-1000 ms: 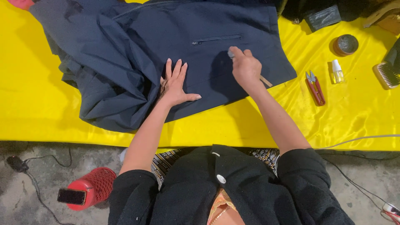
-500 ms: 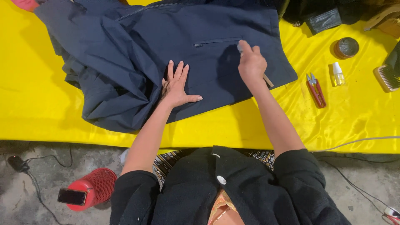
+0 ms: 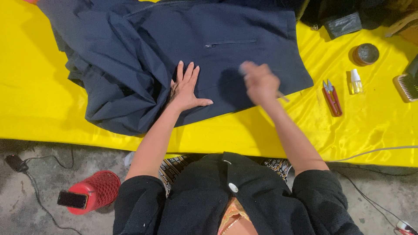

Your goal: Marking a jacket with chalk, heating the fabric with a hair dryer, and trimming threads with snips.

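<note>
Item 1: navy jacket (image 3: 174, 52), spread on yellow cloth (image 3: 43, 104); my L hand (image 3: 185, 87) lies flat on it, fingers wide. Item 2: R hand (image 3: 260, 82), blurred, closed on a thin stick-like tool (image 3: 283, 96), can't tell which kind, over jacket hem. Nearby: red thread snips (image 3: 332, 96), small bottle (image 3: 356, 82).

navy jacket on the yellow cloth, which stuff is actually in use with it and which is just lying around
In use:
- navy jacket, on the yellow cloth
- left hand, flat on it
- right hand, blurred, gripping a thin tool too blurred to name

Lying about:
- red snips
- small clear bottle
- round tin
- brush
- red object on the floor
</note>
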